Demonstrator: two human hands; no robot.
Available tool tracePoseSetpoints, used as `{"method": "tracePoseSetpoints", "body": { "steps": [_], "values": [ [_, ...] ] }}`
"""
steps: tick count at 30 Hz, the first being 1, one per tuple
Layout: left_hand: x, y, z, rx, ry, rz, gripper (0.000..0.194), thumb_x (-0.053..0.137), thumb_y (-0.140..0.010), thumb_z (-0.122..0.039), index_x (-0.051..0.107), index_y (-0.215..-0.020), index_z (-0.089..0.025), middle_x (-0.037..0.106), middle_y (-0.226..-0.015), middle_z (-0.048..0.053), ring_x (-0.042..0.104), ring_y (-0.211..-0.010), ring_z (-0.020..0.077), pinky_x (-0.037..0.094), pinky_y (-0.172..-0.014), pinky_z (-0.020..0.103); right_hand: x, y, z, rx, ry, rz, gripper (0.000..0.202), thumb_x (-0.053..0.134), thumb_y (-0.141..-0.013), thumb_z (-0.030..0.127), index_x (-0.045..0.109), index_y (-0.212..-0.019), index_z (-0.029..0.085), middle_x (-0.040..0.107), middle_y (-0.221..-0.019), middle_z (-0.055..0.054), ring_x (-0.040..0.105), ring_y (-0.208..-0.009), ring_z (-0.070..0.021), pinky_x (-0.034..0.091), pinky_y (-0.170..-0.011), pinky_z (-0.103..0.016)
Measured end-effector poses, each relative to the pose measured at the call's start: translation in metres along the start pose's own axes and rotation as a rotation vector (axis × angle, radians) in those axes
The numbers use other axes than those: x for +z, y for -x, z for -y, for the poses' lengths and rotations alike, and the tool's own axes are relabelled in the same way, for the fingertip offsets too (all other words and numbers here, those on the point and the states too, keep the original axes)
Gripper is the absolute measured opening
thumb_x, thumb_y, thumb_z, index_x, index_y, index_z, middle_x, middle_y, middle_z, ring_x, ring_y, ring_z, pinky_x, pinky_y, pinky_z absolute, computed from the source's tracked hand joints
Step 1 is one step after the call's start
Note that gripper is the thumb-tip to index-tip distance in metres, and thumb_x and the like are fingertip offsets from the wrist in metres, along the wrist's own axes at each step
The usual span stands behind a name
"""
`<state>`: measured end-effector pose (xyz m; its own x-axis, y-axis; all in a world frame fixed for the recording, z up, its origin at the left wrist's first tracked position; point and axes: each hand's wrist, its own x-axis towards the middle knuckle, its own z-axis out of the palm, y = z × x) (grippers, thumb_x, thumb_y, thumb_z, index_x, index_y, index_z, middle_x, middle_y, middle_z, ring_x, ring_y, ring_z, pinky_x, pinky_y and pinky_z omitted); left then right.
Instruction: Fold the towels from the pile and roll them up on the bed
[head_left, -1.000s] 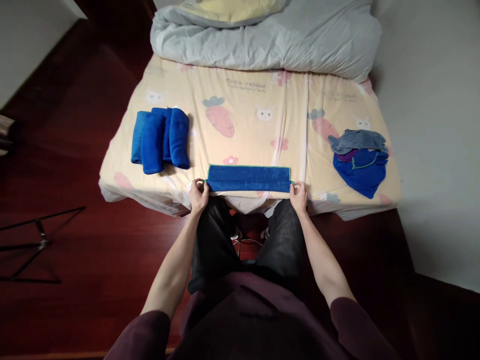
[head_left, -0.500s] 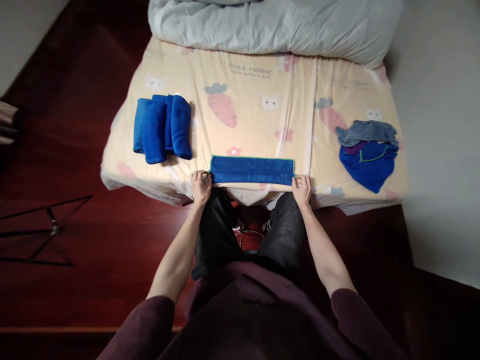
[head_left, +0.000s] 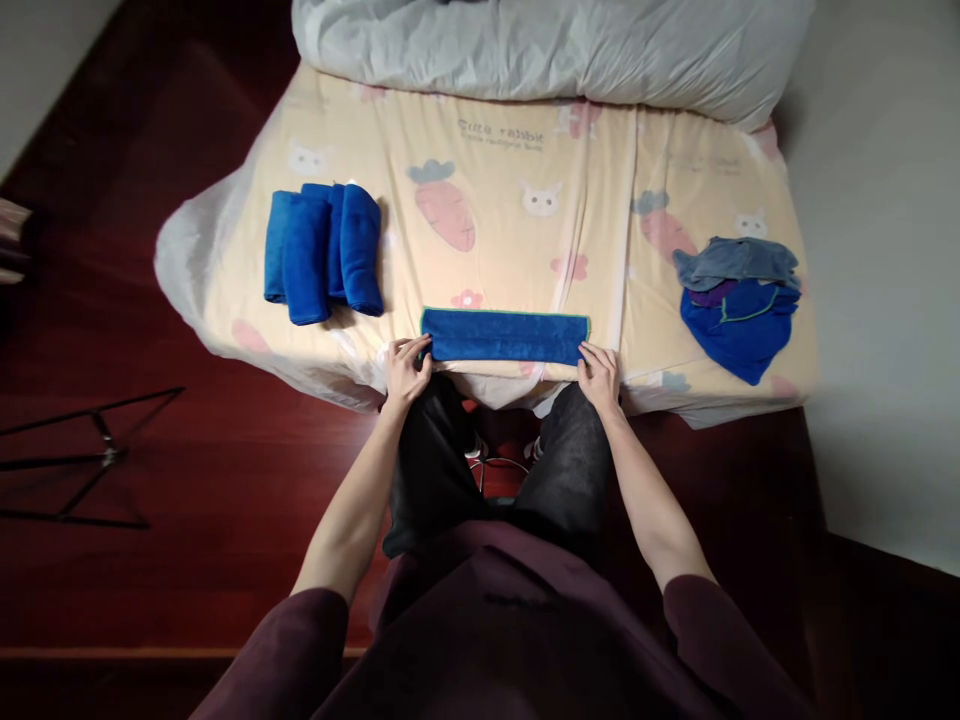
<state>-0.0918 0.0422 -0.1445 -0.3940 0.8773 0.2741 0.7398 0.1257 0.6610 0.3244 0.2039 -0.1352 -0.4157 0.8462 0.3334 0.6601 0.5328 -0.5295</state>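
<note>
A blue towel with green edging lies folded into a long flat strip at the front edge of the bed. At its left end, my left hand has thumb and fingers closed on the near corner. My right hand pinches the near right corner in the same way. Several rolled or folded blue towels lie side by side on the bed to the left. To the right rests a loose heap of cloths, blue below with grey-blue and a bit of purple on top.
The bed wears a yellow sheet printed with carrots and rabbits. A pale grey quilt is bunched along its far side. Black tripod-like legs stand on the dark red floor at left. A wall rises at right.
Both hands have shifted slightly inward along the towel's near edge, fingers now over its corners. The towel strip looks slightly narrower. On the left, the sheet's pale edge spreads further out.
</note>
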Motion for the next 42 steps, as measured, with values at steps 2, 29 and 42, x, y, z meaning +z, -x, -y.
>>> {"method": "tracePoseSetpoints", "body": {
  "steps": [2,29,42],
  "values": [
    [0.000,0.000,0.001,0.010,-0.013,0.026,0.045,0.061,-0.088,-0.029,0.072,-0.132,-0.023,0.070,-0.139,0.006,0.051,-0.132,0.0326,0.038,-0.119,0.054,-0.001,0.000,0.001,-0.022,0.026,0.022,0.045,0.056,-0.093,0.021,0.072,-0.134,0.020,0.070,-0.140,-0.009,0.062,-0.126,-0.0301,0.049,-0.115,-0.051],
    [0.000,-0.002,0.013,-0.147,0.119,-0.085,0.029,0.055,-0.089,-0.023,0.073,-0.112,-0.018,0.067,-0.108,0.012,0.058,-0.117,0.0292,0.046,-0.109,0.043,0.005,0.001,-0.010,0.123,-0.098,-0.113,0.028,0.052,-0.098,0.026,0.072,-0.117,0.020,0.073,-0.113,-0.013,0.064,-0.114,-0.0279,0.053,-0.107,-0.045],
    [0.011,-0.011,0.017,-0.358,0.269,-0.116,0.031,0.058,-0.099,-0.046,0.062,-0.116,-0.020,0.057,-0.072,-0.002,0.057,-0.069,0.0165,0.046,-0.071,0.027,0.016,0.002,-0.019,0.341,-0.200,-0.100,0.049,0.048,-0.102,0.060,0.066,-0.119,0.017,0.078,-0.102,-0.014,0.075,-0.098,-0.0270,0.058,-0.091,-0.038]
  ]
}}
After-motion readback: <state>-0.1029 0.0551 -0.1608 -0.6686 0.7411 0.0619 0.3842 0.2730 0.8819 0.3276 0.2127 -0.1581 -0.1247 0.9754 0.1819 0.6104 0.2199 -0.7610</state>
